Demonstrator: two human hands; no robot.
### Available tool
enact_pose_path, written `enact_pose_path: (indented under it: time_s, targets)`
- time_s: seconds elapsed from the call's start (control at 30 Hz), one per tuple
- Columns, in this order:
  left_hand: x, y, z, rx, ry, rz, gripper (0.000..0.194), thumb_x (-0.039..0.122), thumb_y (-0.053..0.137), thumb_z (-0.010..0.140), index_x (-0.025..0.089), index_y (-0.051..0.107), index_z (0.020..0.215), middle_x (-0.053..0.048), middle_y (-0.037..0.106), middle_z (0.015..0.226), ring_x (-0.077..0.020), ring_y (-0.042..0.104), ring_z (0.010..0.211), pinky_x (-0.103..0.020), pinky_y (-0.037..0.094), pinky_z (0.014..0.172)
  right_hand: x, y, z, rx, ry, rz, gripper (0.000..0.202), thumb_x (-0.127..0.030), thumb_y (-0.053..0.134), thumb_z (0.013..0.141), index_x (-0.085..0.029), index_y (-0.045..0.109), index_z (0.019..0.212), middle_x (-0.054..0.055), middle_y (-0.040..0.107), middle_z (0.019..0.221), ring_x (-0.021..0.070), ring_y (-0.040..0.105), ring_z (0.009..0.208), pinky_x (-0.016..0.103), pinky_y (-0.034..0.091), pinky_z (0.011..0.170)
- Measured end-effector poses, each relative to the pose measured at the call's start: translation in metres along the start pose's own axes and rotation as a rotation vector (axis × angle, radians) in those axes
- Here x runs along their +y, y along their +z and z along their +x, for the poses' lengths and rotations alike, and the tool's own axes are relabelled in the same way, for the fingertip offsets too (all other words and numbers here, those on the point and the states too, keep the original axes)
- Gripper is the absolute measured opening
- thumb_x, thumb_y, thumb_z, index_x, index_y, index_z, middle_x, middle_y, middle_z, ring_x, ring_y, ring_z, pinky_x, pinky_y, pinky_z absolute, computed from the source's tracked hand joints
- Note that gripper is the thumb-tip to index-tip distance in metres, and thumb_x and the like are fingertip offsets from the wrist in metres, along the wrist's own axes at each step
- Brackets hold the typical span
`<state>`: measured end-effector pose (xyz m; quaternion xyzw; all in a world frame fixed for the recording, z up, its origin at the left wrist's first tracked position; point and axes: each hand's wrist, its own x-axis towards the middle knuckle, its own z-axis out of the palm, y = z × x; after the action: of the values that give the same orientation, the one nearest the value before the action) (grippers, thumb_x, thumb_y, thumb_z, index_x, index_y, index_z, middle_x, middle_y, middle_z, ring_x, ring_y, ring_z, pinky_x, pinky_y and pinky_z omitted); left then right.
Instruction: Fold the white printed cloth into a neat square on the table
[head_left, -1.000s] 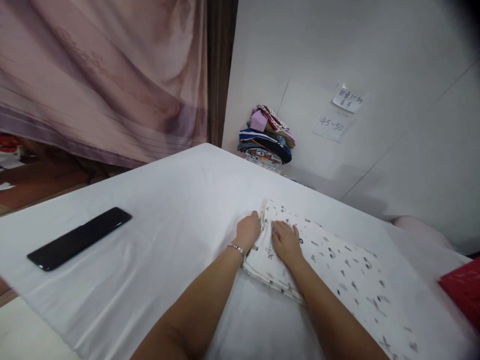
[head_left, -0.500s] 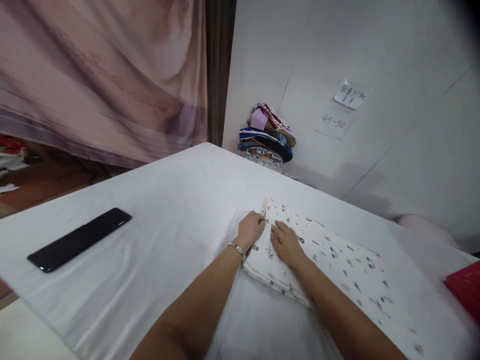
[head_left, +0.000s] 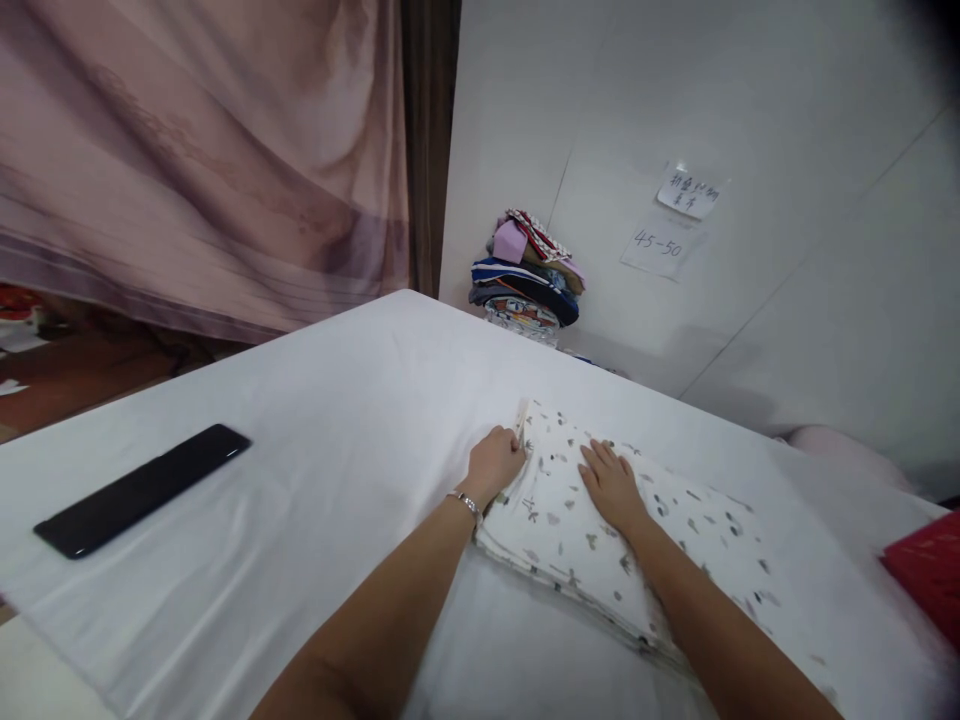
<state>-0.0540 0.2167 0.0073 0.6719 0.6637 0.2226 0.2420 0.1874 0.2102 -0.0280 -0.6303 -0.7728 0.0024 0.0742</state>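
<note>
A white cloth (head_left: pixel 559 510) with small printed figures lies folded in layers on the white-covered table (head_left: pixel 337 450). My left hand (head_left: pixel 496 460), with a metal bracelet at the wrist, is closed on the cloth's left edge, its fingers curled around the layers. Flat on top of the cloth rests my right hand (head_left: pixel 613 488), fingers stretched out and slightly apart. The cloth extends right and toward me, partly hidden under my right forearm.
On the left of the table lies a flat black object (head_left: pixel 142 490). A pile of folded fabrics (head_left: pixel 527 275) stands by the wall, beneath taped paper notes (head_left: pixel 660 245). A pink curtain (head_left: pixel 202 150) hangs at the left. Something red (head_left: pixel 926 565) sits at the right edge.
My right hand has slid to the right across the cloth, away from my left hand. The left hand stays closed at the cloth's left edge.
</note>
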Motion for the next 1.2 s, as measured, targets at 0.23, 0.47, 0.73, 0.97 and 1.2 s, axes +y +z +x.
enact_pose_path:
  time_s: [0.23,0.47,0.73,0.97,1.2]
  targets:
    - [-0.002,-0.002,0.0,0.056,-0.036,0.021,0.006,0.022,0.052,0.076,0.02,0.058,0.077,-0.002,0.061,0.09,-0.0145,0.056,0.077,-0.024,0.038,0.062,-0.003,-0.002,0.002,-0.01,0.023,-0.007,0.049,-0.041,0.025,0.094,-0.021,0.044,0.135,0.005,0.034,0.146,0.0215,0.021,0.137,0.044,0.017,0.109]
    - [0.013,-0.003,0.016,-0.006,-0.023,0.134,0.016,0.027,0.052,0.078,0.02,0.063,0.088,-0.006,0.06,0.102,-0.0173,0.06,0.085,-0.025,0.042,0.069,-0.004,-0.001,0.002,0.004,0.01,-0.021,0.049,-0.04,0.025,0.094,-0.02,0.045,0.134,0.006,0.034,0.146,0.0223,0.023,0.137,0.045,0.019,0.109]
    - [0.028,0.004,0.041,0.031,-0.066,0.13,0.031,0.036,0.043,0.085,0.016,0.063,0.096,-0.012,0.062,0.106,-0.0208,0.06,0.093,-0.027,0.043,0.072,-0.005,-0.001,0.002,0.026,0.006,-0.036,0.047,-0.037,0.028,0.094,-0.021,0.046,0.133,0.006,0.036,0.145,0.0224,0.025,0.136,0.045,0.02,0.108]
    - [0.019,0.01,0.048,0.064,-0.087,0.126,0.027,0.031,0.044,0.083,0.016,0.063,0.094,-0.012,0.062,0.104,-0.0211,0.061,0.091,-0.029,0.044,0.07,-0.005,-0.002,0.001,0.019,0.0,-0.018,0.047,-0.038,0.028,0.094,-0.021,0.046,0.133,0.006,0.036,0.145,0.0224,0.024,0.136,0.045,0.02,0.108]
    - [0.027,0.016,0.073,0.066,-0.044,0.13,0.025,0.03,0.048,0.081,0.017,0.064,0.095,-0.012,0.062,0.107,-0.0211,0.061,0.094,-0.027,0.044,0.073,-0.004,-0.007,0.007,-0.064,0.012,0.033,0.047,-0.038,0.031,0.092,-0.021,0.046,0.134,0.007,0.035,0.146,0.0236,0.024,0.136,0.046,0.02,0.108]
